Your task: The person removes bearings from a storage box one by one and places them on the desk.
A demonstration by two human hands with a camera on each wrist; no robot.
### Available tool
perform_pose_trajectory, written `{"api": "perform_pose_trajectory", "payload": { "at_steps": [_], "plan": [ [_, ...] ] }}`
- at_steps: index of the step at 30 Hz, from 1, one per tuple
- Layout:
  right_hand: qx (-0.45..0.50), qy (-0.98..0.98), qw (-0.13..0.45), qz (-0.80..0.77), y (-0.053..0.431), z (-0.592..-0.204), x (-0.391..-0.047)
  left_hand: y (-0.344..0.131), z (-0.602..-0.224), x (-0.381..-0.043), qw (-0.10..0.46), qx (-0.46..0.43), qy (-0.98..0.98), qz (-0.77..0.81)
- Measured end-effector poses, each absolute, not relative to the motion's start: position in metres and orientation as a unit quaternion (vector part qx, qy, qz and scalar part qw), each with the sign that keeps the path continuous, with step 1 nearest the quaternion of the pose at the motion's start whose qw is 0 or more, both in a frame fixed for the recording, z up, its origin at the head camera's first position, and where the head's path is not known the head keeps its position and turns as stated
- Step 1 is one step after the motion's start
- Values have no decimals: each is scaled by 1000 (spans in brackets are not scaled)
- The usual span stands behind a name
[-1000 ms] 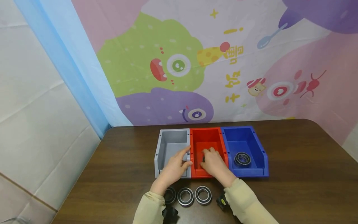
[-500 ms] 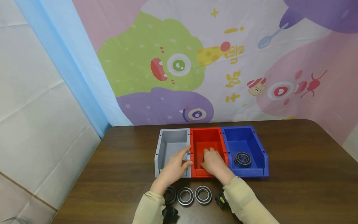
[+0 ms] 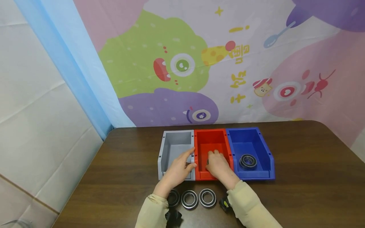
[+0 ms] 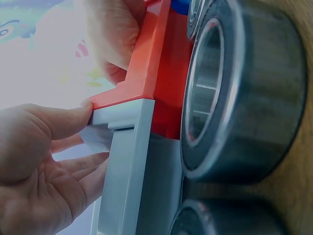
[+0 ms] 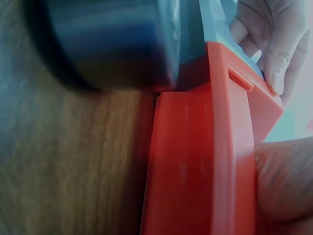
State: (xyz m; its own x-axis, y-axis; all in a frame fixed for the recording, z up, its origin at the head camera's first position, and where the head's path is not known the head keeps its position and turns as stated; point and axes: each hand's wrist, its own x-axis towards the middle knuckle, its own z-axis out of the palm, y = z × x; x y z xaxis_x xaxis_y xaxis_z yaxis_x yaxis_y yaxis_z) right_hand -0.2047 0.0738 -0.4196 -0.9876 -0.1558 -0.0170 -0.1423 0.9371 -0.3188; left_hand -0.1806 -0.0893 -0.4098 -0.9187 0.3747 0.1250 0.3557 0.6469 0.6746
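Note:
My right hand [image 3: 219,165] reaches into the red bin [image 3: 211,137], fingers curled round a ball bearing [image 3: 207,161] that is mostly hidden. My left hand [image 3: 177,171] rests at the wall shared by the grey bin [image 3: 178,137] and the red one. Its index finger lies along that divider. In the left wrist view the thumb [image 4: 73,120] touches the corner where both bins meet, and the other fingers stretch out on the grey side. Another ball bearing [image 3: 241,161] lies in the blue bin [image 3: 245,137].
In front of the bins, bearings stand in a row on the wooden table [image 3: 308,171]: a left bearing [image 3: 177,199] partly covered by my left wrist, a middle bearing [image 3: 189,207] and a right bearing [image 3: 207,205]. A printed cloth [image 3: 242,19] hangs behind the table.
Both hands keep practically the same place, the right one still inside the red bin. The whole view has shifted very slightly; the bearings have not moved.

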Motion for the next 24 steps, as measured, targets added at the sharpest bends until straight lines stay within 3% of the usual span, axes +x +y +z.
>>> {"api": "perform_pose_trajectory", "payload": {
  "at_steps": [24],
  "plan": [
    [-71, 985, 10, -155, 73, -419, -203, -90, -410, -181, 16, 201, 906, 372]
  ]
}}
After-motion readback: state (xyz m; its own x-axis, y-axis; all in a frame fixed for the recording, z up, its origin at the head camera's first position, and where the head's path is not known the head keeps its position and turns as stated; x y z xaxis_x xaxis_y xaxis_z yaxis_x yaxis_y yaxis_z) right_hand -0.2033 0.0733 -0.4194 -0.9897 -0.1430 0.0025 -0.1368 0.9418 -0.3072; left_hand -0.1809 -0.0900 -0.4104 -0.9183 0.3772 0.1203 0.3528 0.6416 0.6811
